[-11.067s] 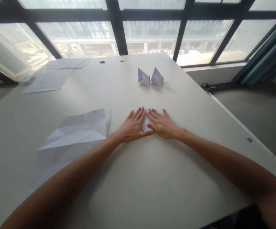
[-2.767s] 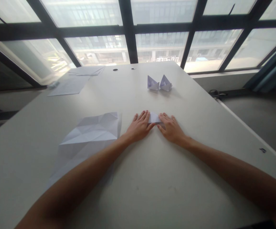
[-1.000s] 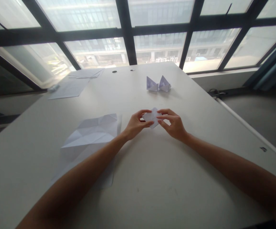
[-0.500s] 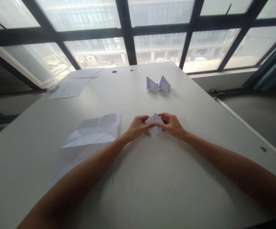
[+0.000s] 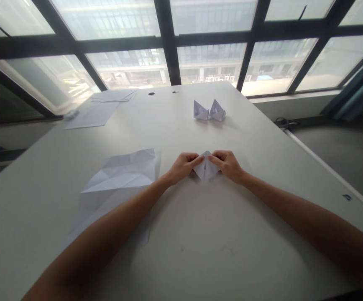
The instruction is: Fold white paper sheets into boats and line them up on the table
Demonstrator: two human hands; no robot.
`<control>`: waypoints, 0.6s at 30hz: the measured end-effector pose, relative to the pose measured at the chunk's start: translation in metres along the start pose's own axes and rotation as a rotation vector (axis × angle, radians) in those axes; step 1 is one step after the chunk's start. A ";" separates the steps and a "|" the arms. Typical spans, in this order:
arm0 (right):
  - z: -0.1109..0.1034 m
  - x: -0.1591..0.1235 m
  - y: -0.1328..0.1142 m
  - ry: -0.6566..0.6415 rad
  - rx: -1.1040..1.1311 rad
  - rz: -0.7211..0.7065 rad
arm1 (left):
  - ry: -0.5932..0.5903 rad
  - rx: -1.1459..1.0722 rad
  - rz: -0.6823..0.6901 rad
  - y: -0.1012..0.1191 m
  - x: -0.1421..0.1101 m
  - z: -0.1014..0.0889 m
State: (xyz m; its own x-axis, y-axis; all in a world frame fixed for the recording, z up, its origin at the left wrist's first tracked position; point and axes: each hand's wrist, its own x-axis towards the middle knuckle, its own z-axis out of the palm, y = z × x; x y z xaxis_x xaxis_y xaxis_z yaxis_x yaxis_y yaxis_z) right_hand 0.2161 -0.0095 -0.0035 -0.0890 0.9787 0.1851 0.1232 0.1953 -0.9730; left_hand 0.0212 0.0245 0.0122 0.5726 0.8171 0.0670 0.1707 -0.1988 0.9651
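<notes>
Between my two hands is a small folded white paper [image 5: 205, 169], diamond-like in outline, with a crease or gap running down its middle. My left hand [image 5: 184, 166] pinches its left side, thumb on top near the upper part. On the opposite side my right hand [image 5: 227, 165] grips it the same way, the thumb tips close together. Fingers behind the paper are mostly hidden. Beyond the hands stand two folded paper pieces with pointed peaks, a left one [image 5: 200, 112] and a right one [image 5: 217, 112], side by side.
Creased white sheets [image 5: 115, 179] lie left of my hands, partly under my left forearm. More papers [image 5: 89, 115] rest at the table's far left. The white table [image 5: 181, 217] reaches toward the windows, and a cable [image 5: 285, 122] lies past its right edge.
My thumbs have moved from the middle of the folded paper up toward its top and slightly apart. Its lower point and middle gap now show. The standing paper pieces have stayed put.
</notes>
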 end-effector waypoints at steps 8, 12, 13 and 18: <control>-0.001 -0.001 0.000 0.200 0.063 -0.037 | 0.226 -0.173 -0.030 -0.009 0.002 0.000; -0.005 0.003 0.003 0.348 0.075 -0.144 | 0.357 -0.491 0.063 -0.019 0.009 -0.004; -0.006 0.005 0.005 0.376 0.070 -0.154 | 0.377 -0.534 0.082 -0.020 0.010 -0.006; -0.009 0.010 0.013 0.472 0.114 -0.096 | 0.406 -0.587 0.068 -0.029 0.015 -0.019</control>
State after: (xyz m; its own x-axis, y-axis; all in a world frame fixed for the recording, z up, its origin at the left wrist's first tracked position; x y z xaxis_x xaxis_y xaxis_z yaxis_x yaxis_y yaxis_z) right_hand 0.2253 0.0034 -0.0128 0.3659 0.8838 0.2915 0.0252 0.3037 -0.9524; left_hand 0.0101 0.0531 -0.0102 0.2037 0.9728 0.1103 -0.3799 -0.0253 0.9247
